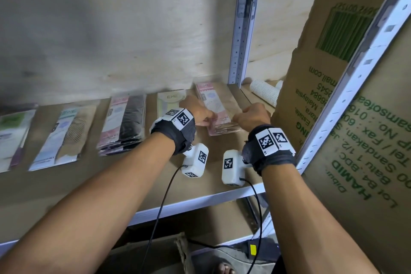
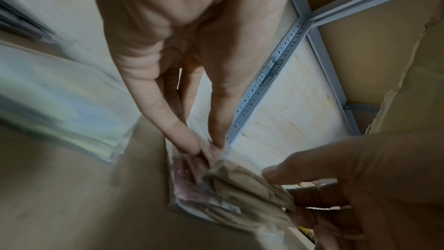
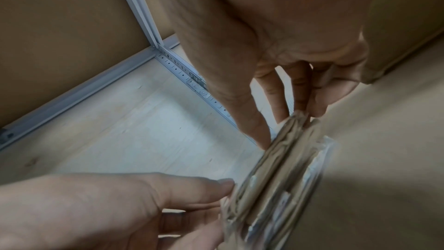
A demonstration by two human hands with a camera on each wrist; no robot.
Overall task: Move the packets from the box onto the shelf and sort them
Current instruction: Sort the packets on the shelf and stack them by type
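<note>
Right now both my hands are on the pink-and-tan stack of packets [image 1: 219, 111], which lies on the shelf [image 1: 133, 184] at centre right of the head view, just left of the grey upright [image 1: 241, 29]. My left hand [image 1: 196, 111] pinches the stack's left near corner between thumb and fingertips; in the left wrist view the fingers [image 2: 185, 140] come down onto the crinkled plastic edge. My right hand [image 1: 253, 115] takes the right near corner the same way, thumb on one face and fingers on the other, as the right wrist view shows at centre right.

Further left along the shelf lie other piles in a row: a cream packet [image 1: 169, 100] partly behind my left hand, a pink-and-black stack [image 1: 124, 122], a blue-and-tan packet [image 1: 64, 133], and a green one [image 1: 13, 131] at the left edge. The big cardboard box [image 1: 347, 100] fills the right side of the frame.

I judge these packets light and soft: thin clear film around folded fabric, with a card insert giving a little stiffness. The film looks slick, so several held together could slide over one another and fan out. Holding the stack at both near corners, squeezing through its full thickness, should keep it square; gripping only the top packet would let the lower ones slip. Nothing here seems fragile, though the film creases easily.
</note>
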